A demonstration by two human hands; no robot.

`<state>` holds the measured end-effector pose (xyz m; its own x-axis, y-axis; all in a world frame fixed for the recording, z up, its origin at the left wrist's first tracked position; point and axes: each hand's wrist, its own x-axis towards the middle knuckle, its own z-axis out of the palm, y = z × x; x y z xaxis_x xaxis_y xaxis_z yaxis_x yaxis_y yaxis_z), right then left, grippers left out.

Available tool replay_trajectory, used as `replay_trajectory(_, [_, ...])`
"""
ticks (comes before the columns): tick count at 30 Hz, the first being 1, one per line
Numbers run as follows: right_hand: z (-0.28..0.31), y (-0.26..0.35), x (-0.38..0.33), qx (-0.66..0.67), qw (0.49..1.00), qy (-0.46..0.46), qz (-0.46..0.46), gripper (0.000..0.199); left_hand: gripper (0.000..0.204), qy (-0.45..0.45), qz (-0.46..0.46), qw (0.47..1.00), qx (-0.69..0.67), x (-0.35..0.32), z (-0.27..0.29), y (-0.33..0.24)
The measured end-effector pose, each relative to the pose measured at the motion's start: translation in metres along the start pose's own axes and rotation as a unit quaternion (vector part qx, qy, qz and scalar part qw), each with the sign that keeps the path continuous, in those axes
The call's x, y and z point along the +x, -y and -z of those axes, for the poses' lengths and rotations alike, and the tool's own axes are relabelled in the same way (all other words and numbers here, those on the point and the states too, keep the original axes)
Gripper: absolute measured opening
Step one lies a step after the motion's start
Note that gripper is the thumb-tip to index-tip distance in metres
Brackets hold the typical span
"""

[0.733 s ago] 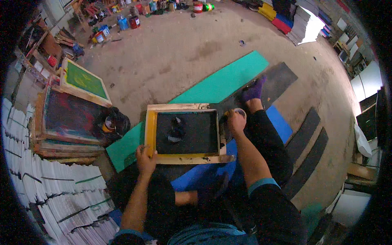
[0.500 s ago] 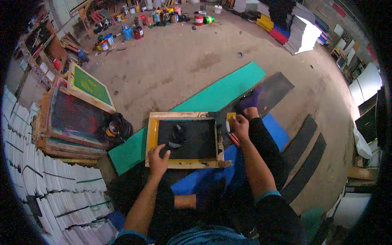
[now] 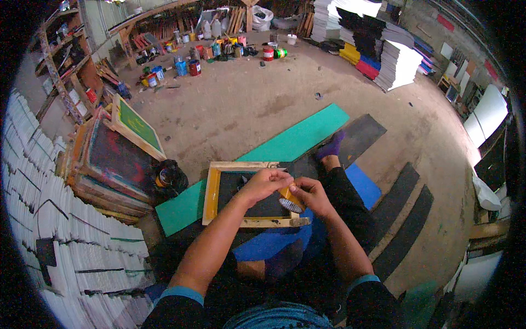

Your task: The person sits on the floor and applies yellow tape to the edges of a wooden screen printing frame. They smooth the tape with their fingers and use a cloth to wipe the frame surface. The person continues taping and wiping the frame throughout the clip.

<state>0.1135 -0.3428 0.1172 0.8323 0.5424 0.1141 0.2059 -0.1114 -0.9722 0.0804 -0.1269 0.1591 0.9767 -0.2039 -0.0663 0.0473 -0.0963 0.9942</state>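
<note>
My right hand (image 3: 311, 196) is closed on a small yellow object (image 3: 286, 193) with a pale, streaked lower end; its exact kind is unclear. My left hand (image 3: 266, 186) reaches across to its upper edge, fingertips pinched together. What lies between those fingertips is too small to make out. Both hands are above the right part of a wooden-framed screen (image 3: 212, 192) with a dark inner area. Dark lumps (image 3: 241, 182) lie inside the frame, partly behind my left hand.
Green (image 3: 298, 131), black (image 3: 364, 134) and blue (image 3: 361, 183) sheets lie under and around the frame. At left are stacked screens (image 3: 90, 181), a dark-wrapped pot (image 3: 171, 176) and white sheet stacks (image 3: 98, 247). My foot in a purple sock (image 3: 331, 145) rests beyond. Paint cans (image 3: 194, 67) stand far back.
My left hand has left the frame's lower left edge and moved right to meet my right hand. The yellow object has come nearer and left, over the frame. The view has tilted up.
</note>
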Motion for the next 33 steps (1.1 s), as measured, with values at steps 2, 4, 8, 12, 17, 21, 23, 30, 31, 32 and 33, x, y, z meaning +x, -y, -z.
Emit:
replay_trajectory(2, [-0.007,0.008,-0.003,-0.024,1.000,0.017,-0.003,0.019,0.034,0.047,-0.003,0.999,0.023,-0.005,0.005,0.001])
replay_trajectory(4, [-0.010,0.006,-0.007,-0.045,0.999,0.028,0.007,0.019,0.026,0.070,-0.024,0.996,0.059,-0.007,0.007,0.011])
replay_trajectory(8, [-0.018,0.020,-0.012,-0.076,0.996,0.039,0.013,0.019,0.024,0.019,0.009,1.000,0.021,-0.018,0.013,0.019])
replay_trajectory(12, [-0.021,0.033,-0.016,-0.075,0.996,0.049,-0.025,0.020,0.023,0.004,0.020,1.000,0.005,-0.026,0.015,0.015])
replay_trajectory(17, [-0.015,0.022,-0.018,-0.113,0.993,0.037,-0.004,0.022,0.021,-0.028,0.042,0.995,0.089,-0.037,0.009,-0.009])
replay_trajectory(21, [-0.023,0.033,-0.018,-0.143,0.989,0.025,0.030,0.023,0.021,-0.072,-0.022,0.983,0.166,-0.040,0.010,0.000])
replay_trajectory(23, [-0.024,0.033,-0.017,-0.173,0.984,0.018,0.036,0.023,0.022,-0.085,-0.038,0.984,0.150,-0.036,0.011,0.014])
replay_trajectory(30, [-0.030,0.034,-0.019,-0.202,0.979,-0.001,0.038,0.020,0.034,-0.086,0.011,0.992,0.092,-0.043,0.009,0.014])
replay_trajectory(31, [-0.031,0.032,-0.019,-0.188,0.981,0.000,0.041,0.020,0.035,-0.088,0.011,0.992,0.091,-0.045,0.008,0.012])
replay_trajectory(32, [-0.031,0.031,-0.019,-0.175,0.984,0.000,0.045,0.019,0.036,-0.090,0.011,0.992,0.089,-0.046,0.008,0.012])
replay_trajectory(33, [-0.033,0.030,-0.018,-0.179,0.982,0.004,0.051,0.019,0.035,-0.087,0.018,0.993,0.079,-0.046,0.010,0.015])
